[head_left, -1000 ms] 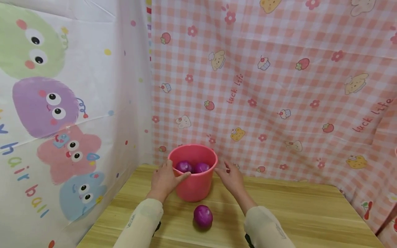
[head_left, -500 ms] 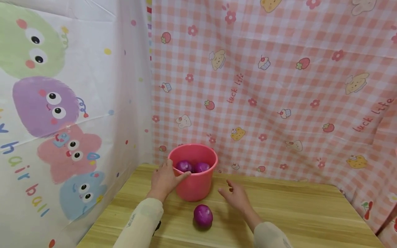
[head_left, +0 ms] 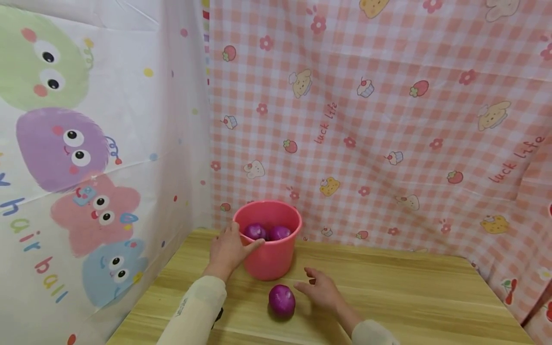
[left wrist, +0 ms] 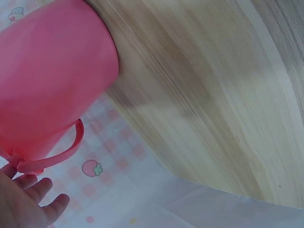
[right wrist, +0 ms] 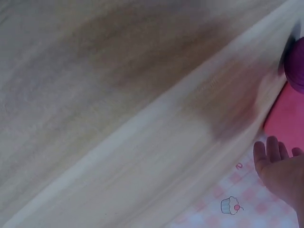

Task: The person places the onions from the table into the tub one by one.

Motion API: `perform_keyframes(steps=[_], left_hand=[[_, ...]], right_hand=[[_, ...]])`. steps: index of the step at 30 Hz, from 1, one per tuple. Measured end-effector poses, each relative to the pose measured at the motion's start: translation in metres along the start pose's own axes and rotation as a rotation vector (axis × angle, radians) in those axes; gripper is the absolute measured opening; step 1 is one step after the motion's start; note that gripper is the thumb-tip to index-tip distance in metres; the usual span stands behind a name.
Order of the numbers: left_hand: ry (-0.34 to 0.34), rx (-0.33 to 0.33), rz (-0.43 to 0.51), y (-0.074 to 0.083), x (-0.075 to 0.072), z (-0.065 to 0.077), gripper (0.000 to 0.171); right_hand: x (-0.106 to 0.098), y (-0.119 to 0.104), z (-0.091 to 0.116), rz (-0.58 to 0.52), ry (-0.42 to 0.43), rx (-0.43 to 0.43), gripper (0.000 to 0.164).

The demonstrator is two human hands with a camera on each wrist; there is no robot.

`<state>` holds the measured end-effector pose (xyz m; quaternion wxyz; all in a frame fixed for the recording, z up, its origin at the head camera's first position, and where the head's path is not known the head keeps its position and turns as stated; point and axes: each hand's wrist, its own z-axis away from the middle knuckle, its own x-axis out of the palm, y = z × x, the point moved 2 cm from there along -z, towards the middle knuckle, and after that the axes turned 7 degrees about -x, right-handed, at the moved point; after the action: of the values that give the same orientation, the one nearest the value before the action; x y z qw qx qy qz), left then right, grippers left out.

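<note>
A pink bucket (head_left: 269, 261) stands on the table, and two red onions, one at the left (head_left: 255, 232) and one at the right (head_left: 280, 233), show inside it. My left hand (head_left: 227, 249) grips the bucket's near left rim, thumb over the edge. In the left wrist view the bucket's handle (left wrist: 71, 153) hangs beside those fingers. A third red onion (head_left: 282, 301) lies on the table in front of the bucket. Just right of this onion, my right hand (head_left: 321, 290) hovers with parted, slightly bent fingers, holding nothing. The right wrist view shows the onion (right wrist: 297, 66) only partly.
The wood-grain table (head_left: 409, 292) extends to the right of the bucket. Behind it hangs a pink checked cloth (head_left: 379, 124), close to the bucket's back. A white cloth with cartoon figures (head_left: 168, 143) hangs along the left side.
My right hand has left the bucket's right side and come down and nearer, to beside the loose onion. The left hand, bucket and onions stay where they were.
</note>
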<state>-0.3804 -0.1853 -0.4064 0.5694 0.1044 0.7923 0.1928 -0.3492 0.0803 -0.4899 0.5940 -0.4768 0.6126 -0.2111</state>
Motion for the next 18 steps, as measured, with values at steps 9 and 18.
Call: perform_keyframes(steps=[9, 18], left_hand=[[0.005, -0.001, -0.004, 0.000, 0.000, 0.001, 0.097], [0.000, -0.004, 0.002, 0.000, 0.000, 0.001, 0.097]], right_hand=[[0.014, 0.001, 0.007, -0.070, -0.151, 0.017, 0.084], [0.026, 0.002, 0.008, -0.031, -0.197, -0.012, 0.083]])
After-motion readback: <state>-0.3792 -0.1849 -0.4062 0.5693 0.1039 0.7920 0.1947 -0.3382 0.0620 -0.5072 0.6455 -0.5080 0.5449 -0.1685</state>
